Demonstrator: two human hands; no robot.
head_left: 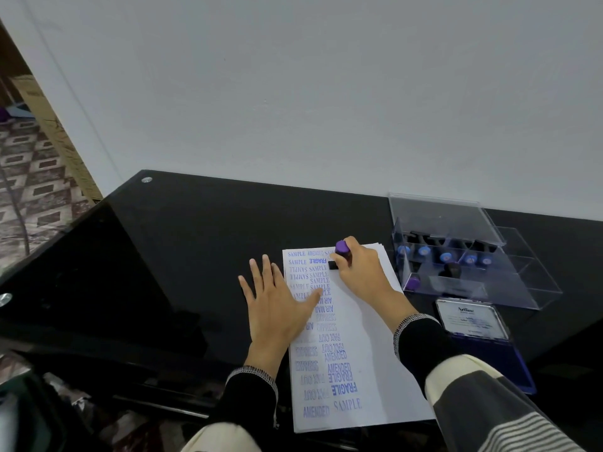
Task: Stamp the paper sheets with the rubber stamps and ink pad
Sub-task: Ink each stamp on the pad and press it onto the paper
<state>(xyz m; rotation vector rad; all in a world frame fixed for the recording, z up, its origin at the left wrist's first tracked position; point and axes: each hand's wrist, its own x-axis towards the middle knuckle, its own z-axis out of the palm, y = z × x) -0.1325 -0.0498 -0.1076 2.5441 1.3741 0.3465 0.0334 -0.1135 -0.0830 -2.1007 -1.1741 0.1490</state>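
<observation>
Stamping near the sheet's far edge
Right hand grips the purple-handled stamp on the paper sheet; left hand, flat and open, pins it. Rocking could smear the print.

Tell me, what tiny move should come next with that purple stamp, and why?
Probably lift the stamp straight up. The right hand grips it with its base on the top paper sheet, which the left hand holds flat, so lifting would reveal the print.

Home office: black glass desk, patterned carpet.
</observation>
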